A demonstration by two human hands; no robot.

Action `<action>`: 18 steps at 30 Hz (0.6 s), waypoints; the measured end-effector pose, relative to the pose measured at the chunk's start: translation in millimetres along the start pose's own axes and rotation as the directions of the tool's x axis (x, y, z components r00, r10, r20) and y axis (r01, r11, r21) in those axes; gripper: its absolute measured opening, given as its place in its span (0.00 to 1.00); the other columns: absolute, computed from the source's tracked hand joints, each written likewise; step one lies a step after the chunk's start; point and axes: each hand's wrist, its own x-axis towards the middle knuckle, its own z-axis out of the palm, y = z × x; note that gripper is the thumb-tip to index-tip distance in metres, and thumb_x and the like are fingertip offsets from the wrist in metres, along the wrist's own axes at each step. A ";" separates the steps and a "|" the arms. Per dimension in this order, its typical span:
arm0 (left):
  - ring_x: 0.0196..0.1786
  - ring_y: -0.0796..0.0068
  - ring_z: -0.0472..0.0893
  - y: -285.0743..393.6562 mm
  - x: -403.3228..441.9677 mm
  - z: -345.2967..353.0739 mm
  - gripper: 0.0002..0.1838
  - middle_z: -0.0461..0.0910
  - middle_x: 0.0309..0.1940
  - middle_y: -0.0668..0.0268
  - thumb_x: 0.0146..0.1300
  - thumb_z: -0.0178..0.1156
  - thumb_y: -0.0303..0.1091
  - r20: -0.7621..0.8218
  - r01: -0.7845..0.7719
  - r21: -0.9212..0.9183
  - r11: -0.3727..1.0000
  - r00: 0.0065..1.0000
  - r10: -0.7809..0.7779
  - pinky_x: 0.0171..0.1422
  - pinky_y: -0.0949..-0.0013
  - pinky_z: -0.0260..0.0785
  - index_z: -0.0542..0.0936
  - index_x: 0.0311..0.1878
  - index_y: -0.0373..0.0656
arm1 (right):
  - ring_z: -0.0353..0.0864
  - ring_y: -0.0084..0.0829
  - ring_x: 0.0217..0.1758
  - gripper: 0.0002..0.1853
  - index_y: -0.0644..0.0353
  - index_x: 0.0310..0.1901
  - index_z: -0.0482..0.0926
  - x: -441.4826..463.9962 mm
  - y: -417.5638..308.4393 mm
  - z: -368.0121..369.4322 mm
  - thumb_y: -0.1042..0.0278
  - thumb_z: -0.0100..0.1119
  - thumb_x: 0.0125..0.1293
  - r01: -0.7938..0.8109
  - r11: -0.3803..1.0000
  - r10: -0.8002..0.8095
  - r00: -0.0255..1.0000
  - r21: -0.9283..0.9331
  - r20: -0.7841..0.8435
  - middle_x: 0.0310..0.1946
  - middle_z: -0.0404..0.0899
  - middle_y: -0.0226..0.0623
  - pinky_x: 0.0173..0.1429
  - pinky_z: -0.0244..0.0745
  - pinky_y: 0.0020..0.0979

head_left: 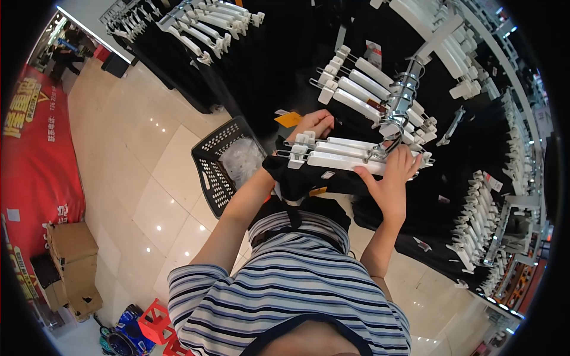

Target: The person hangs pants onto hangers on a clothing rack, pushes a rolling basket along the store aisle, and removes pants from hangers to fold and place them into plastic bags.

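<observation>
My right hand [392, 181] grips the front white clip hanger [338, 161] close to its hook, thumb along the bar and fingers over the top. Another white hanger [350, 146] lies right behind it. Black garments [303, 184] hang from these hangers, with a small white tag [328, 175] in front. Beyond the front hangers, my left hand [317, 123] is closed with curled fingers against dark cloth; what lies in its fingers is hidden. A yellow-orange tag [288, 120] sits beside its wrist. The hooks hang on a chrome rail arm [407, 89].
More white hangers [362, 86] with black garments fill the rail beyond my hands. Other racks of hangers [205, 26] stand at the far left and right. A black perforated basket [208, 172] holding clear plastic is on the tiled floor. Cardboard boxes [74, 255] and red stools [155, 320] are lower left.
</observation>
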 end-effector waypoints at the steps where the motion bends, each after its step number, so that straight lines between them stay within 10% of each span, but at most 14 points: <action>1: 0.24 0.87 0.65 -2.5 0.5 -2.0 0.12 0.68 0.19 0.75 0.69 0.51 0.39 -0.010 0.025 0.000 1.000 1.000 -0.025 0.28 0.81 0.59 0.74 0.33 0.42 | 0.59 0.45 0.62 0.43 0.68 0.52 0.66 0.4 -0.6 -0.7 0.34 0.62 0.49 -0.003 1.000 0.003 1.000 0.005 0.007 0.51 0.65 0.47 0.71 0.28 0.57; 7: 0.26 0.73 0.78 14.3 -0.2 0.3 0.12 0.78 0.24 0.62 0.63 0.58 0.38 -0.057 -0.237 0.522 0.819 0.949 0.311 0.31 0.72 0.69 0.75 0.41 0.39 | 0.58 0.45 0.62 0.42 0.67 0.53 0.65 2.2 -1.6 0.4 0.34 0.61 0.50 -0.002 1.000 0.002 1.000 -0.009 0.016 0.51 0.64 0.47 0.70 0.28 0.58; 10: 0.28 0.67 0.81 2.7 10.5 -2.3 0.13 0.80 0.26 0.58 0.61 0.61 0.38 0.021 -0.188 0.592 0.784 0.976 0.218 0.32 0.68 0.70 0.76 0.43 0.39 | 0.58 0.45 0.62 0.42 0.67 0.53 0.65 2.2 -0.8 2.4 0.34 0.60 0.50 0.000 1.000 0.000 1.000 -0.015 0.014 0.51 0.64 0.47 0.70 0.28 0.59; 18: 0.27 0.82 0.75 -4.2 13.0 -2.0 0.11 0.78 0.25 0.68 0.63 0.59 0.36 -0.081 -0.017 0.119 0.993 0.996 0.027 0.33 0.76 0.67 0.79 0.37 0.36 | 0.57 0.45 0.62 0.41 0.67 0.53 0.65 1.6 -1.9 2.1 0.35 0.60 0.51 0.008 1.000 -0.008 1.000 -0.027 0.015 0.52 0.64 0.46 0.70 0.31 0.58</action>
